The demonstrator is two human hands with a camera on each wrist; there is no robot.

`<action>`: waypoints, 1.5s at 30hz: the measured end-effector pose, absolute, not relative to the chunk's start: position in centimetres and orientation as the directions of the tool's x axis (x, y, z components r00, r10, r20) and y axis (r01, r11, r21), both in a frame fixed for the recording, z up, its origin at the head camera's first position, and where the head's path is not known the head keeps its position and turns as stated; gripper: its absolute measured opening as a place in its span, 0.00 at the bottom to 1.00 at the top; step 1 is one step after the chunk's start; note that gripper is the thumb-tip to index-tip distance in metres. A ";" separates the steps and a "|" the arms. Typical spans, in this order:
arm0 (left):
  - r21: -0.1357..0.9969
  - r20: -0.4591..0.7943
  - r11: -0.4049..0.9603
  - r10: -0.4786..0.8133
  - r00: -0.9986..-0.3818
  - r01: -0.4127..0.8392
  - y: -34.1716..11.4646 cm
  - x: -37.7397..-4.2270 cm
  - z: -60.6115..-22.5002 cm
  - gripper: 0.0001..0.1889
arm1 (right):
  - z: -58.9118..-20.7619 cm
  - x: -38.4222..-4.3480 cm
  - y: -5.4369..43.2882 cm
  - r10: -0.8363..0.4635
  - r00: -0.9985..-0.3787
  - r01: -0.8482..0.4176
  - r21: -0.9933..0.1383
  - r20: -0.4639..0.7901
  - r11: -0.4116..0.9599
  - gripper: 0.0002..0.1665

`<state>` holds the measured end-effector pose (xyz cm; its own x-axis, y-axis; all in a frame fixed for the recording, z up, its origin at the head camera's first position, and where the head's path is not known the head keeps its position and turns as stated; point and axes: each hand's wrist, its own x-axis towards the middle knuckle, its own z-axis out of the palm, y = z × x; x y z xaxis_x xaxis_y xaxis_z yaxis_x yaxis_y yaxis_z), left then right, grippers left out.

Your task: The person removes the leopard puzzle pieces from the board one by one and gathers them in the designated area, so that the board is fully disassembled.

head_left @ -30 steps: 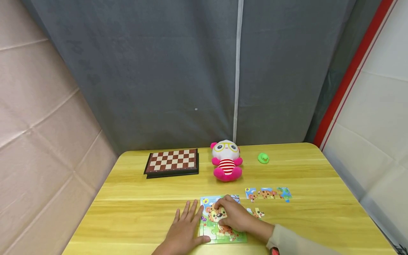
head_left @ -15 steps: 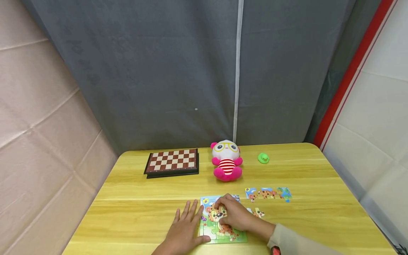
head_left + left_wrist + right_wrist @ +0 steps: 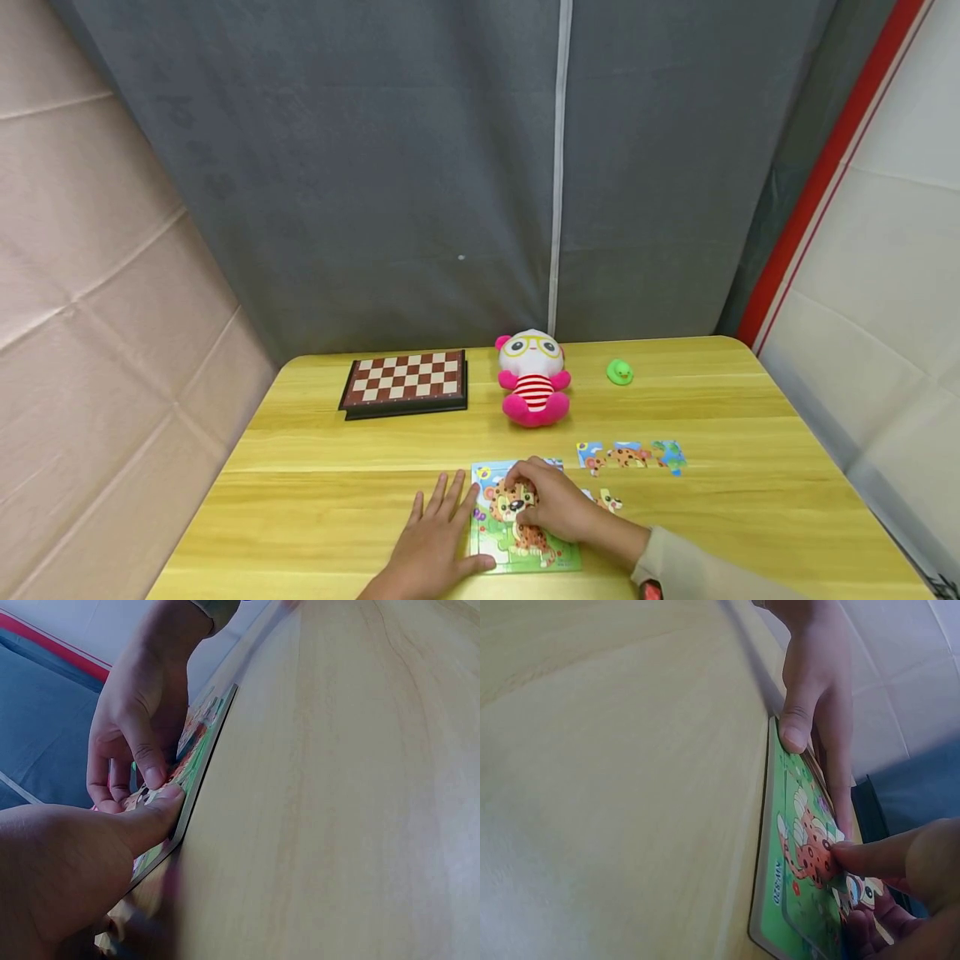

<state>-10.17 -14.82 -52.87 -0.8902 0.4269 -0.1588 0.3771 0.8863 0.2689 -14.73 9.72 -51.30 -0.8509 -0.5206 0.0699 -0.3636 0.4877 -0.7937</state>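
Observation:
A leopard jigsaw puzzle (image 3: 542,561) in a green-edged board lies at the table's near side. Beside it rests my left hand (image 3: 431,537), fingers spread flat and thumb pressing the board's lower left edge. My right hand (image 3: 553,504) is over the upper right of the board, thumb and fingers curled together. They pinch a puzzle piece (image 3: 863,891) with part of the leopard's face, low against the board. The fingers hide much of that piece and the area under it. In the left wrist view both thumbs touch the puzzle's surface.
Several loose puzzle pieces (image 3: 628,455) lie right of the board, some partly behind the right hand. Farther back stand a folding chessboard (image 3: 408,379), a pink plush panda (image 3: 534,387) and a green toy duck (image 3: 619,372). A grey curtain (image 3: 375,208) closes the table's far side.
My right hand shifts very slightly over the board, staying at the leopard's face. The left hand stays in place, and the loose pieces do not move.

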 end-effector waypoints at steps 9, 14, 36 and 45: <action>0.265 -0.159 0.887 0.427 -0.890 0.378 -14.8 -10.2 -52.9 0.57 | -51.4 -14.7 10.0 -0.511 -0.858 -0.325 -0.824 0.051 0.464 0.25; 0.266 -0.159 0.887 0.427 -0.890 0.378 -14.8 -10.2 -52.8 0.57 | -51.6 -14.9 10.1 -0.517 -0.856 -0.304 -0.840 0.033 0.450 0.23; 0.243 -0.150 0.935 0.297 -0.943 0.256 -11.6 -10.2 -52.8 0.62 | -51.8 -14.8 10.3 -0.529 -0.847 -0.311 -0.850 0.046 0.425 0.22; 0.249 -0.154 0.936 0.293 -0.943 0.250 -11.6 -10.2 -52.6 0.62 | -51.8 -15.0 10.5 -0.527 -0.849 -0.280 -0.875 0.034 0.395 0.17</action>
<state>-10.16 -11.56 -52.63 -0.9435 0.2934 -0.1543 0.2502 0.9356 0.2492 -15.00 10.47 -51.79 -0.8491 -0.5271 0.0337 -0.2798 0.3947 -0.8752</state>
